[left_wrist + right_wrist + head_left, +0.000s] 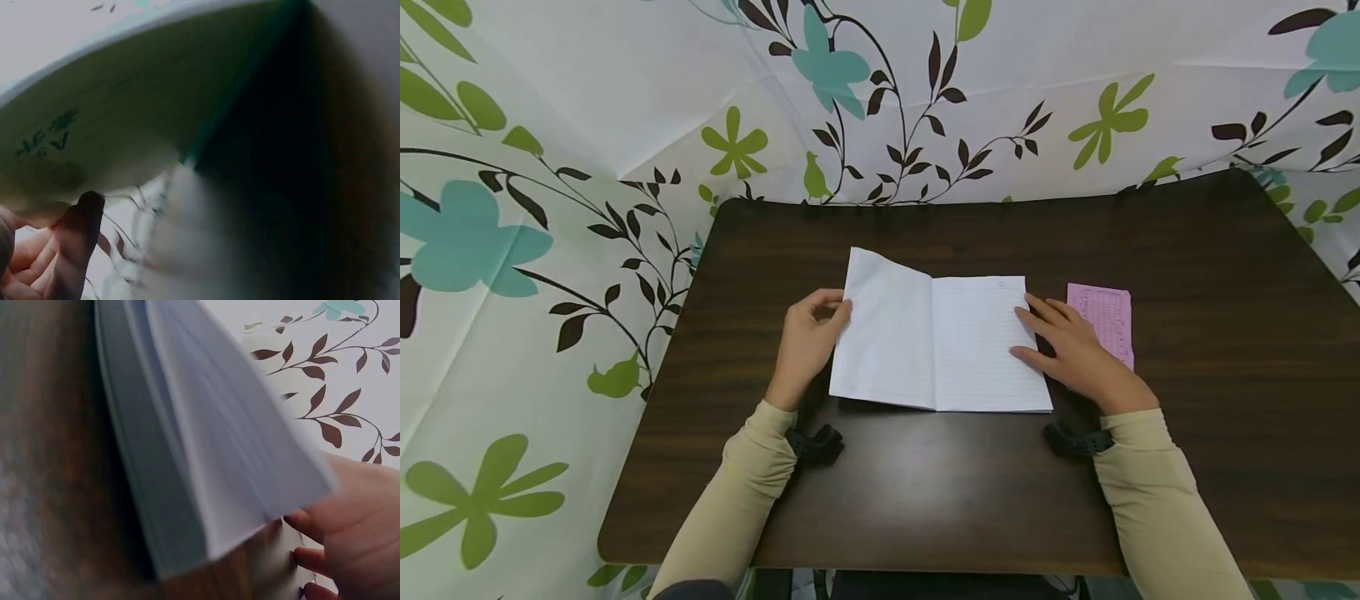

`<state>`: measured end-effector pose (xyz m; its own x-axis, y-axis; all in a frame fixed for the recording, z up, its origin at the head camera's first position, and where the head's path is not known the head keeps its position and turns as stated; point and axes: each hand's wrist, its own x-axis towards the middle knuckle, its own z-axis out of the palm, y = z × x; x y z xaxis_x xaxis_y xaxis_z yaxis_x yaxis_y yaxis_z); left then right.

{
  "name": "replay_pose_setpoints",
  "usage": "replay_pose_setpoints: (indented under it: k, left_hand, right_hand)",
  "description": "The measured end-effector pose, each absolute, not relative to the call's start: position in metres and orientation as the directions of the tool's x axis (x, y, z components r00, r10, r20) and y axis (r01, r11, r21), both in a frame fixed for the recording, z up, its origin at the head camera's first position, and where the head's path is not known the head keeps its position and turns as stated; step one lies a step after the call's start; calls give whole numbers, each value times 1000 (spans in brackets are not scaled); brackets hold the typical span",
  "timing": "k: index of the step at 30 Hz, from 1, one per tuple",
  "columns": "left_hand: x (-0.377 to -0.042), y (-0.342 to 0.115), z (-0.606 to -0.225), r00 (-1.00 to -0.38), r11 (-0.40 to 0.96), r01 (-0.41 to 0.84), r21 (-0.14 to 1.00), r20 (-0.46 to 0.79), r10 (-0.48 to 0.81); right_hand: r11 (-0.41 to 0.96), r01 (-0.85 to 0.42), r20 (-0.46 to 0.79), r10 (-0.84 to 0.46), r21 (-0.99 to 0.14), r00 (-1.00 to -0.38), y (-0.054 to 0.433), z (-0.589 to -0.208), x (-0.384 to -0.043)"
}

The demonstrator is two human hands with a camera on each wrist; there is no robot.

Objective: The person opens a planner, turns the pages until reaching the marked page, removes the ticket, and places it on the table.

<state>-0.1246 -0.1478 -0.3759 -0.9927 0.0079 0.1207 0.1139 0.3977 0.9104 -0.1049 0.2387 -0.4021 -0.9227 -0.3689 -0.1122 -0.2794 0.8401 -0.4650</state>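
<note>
An open notebook point(981, 350) with ruled white pages lies in front of me, its left half raised off the table. My left hand point(811, 337) pinches the outer edge of that raised half. In the left wrist view, the cover's underside point(112, 119) carries dark writing, and the left fingers point(78, 244) are at its edge. Over the notebook's right edge, my right hand point(1078, 350) rests with fingers spread and thumb on the page. The right wrist view shows fanned pages point(231, 425) above a dark green cover point(137, 456), partly hiding the right hand point(362, 531).
A pink printed sheet point(1101, 312) lies just right of the notebook, partly behind the right hand. Everything rests on a dark wood table point(925, 492). Patterned cloth point(647, 92) with leaves and flowers hangs behind and to the left. Both wrists wear black bands point(815, 444).
</note>
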Motion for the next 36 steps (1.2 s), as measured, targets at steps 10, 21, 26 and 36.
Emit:
replay_pose_setpoints:
  k: [10,21,26,36]
  left_hand:
    - [-144,-85,-309,-933,646,359,674,244,263]
    - [-156,2,-316,-919,908,375,187,-52,390]
    - [-160,26,-344,-920,926,376,48,-102,379]
    - [-153,28,-393,-928,919,371,-132,-84,363]
  right_hand:
    - [857,-252,-105,-330,-449,-938,216,-410,-108]
    - [822,-265,200,-187,-504,-962,188,-415,-126]
    - [778,-228,359,-4,-585,-934,183,-416,-132]
    - [754,-249,351,-27,-608,-936,165,-424,-139]
